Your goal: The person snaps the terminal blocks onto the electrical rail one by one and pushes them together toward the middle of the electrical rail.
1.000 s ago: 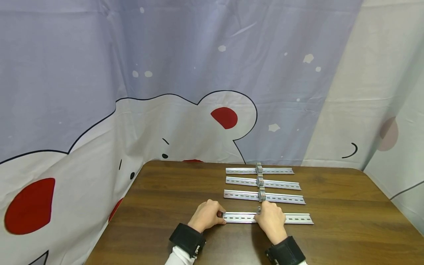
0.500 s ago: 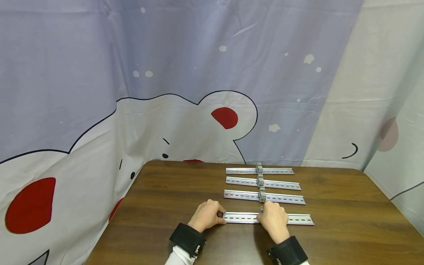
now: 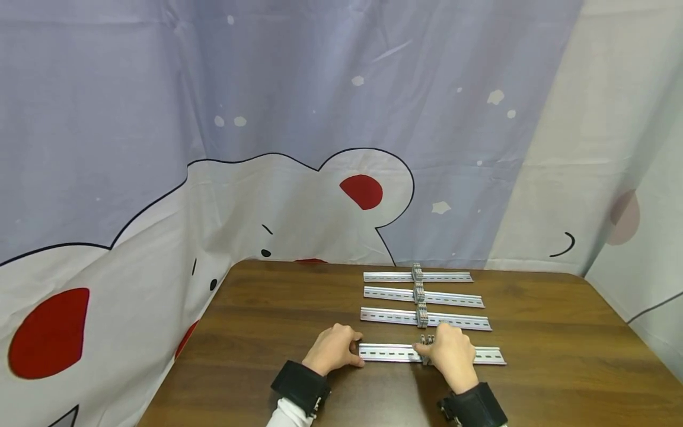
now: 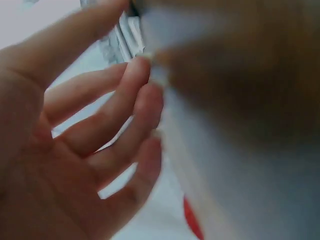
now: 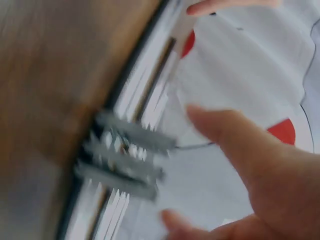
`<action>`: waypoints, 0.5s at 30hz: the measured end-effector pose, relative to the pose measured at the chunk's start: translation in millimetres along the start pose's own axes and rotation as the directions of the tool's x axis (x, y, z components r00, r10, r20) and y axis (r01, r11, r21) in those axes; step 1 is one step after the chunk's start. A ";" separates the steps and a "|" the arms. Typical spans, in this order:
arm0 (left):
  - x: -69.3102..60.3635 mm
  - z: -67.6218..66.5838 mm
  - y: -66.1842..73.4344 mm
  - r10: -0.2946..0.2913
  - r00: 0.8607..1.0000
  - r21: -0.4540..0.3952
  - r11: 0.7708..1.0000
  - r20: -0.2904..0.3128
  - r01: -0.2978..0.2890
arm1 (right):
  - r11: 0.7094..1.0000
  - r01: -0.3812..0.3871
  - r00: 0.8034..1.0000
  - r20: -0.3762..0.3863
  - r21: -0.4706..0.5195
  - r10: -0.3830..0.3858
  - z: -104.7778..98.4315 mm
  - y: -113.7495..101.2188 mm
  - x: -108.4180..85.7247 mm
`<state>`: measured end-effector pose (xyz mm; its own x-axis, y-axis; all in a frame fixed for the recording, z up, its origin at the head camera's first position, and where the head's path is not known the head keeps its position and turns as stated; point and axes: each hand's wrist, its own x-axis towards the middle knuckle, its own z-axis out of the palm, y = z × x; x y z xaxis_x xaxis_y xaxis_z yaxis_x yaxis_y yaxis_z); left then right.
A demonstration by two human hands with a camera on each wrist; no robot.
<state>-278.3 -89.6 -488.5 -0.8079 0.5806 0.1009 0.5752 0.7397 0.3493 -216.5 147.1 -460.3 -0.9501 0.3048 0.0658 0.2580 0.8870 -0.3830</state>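
A slotted metal DIN rail [image 3: 392,353] lies nearest on the table, bearing grey terminal blocks [image 5: 122,155] near its middle; the right wrist view shows three of them, slightly spaced and blurred. My right hand [image 3: 452,353] hovers just over and right of these blocks, thumb and fingers spread apart, holding nothing. In the right wrist view the thumb [image 5: 227,130] stands clear of the blocks. My left hand [image 3: 333,349] is at the rail's left end, thumb and forefinger parted on either side of it. Its fingers [image 4: 142,105] look loosely bent in the left wrist view.
Three more rails lie behind in a column: a near one [image 3: 459,321], a middle one [image 3: 453,298] and a far one [image 3: 448,277]. Each carries a cluster of terminal blocks at its middle. A printed curtain [image 3: 293,201] hangs behind the wooden table [image 3: 277,302].
My right hand has shifted right and opened off the terminal blocks, which now show between thumb and fingers. The left thumb and forefinger have parted at the rail's end.
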 end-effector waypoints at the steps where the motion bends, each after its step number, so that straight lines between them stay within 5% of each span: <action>1: -0.9 -3.9 -1.7 -0.008 1.000 -0.006 1.000 0.006 0.008 | 1.000 -0.010 1.000 0.018 0.001 0.010 -1.9 1.0 -1.1; 7: -18.2 -49.1 -18.8 -0.131 0.989 -0.107 0.987 -0.063 0.123 | 1.000 -0.004 0.994 0.107 0.007 0.003 3.9 3.2 -3.7; 15: -49.8 -95.8 -46.1 -0.300 0.939 -0.196 0.944 -0.169 0.267 | 0.998 0.061 0.997 -0.046 0.031 -0.059 19.3 6.8 -3.1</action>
<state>-276.8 -185.2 -420.5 -0.9529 0.2652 0.1473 0.3022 0.7863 0.5389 -215.3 145.5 -480.9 -0.9548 0.2673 0.1303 0.1944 0.8925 -0.4071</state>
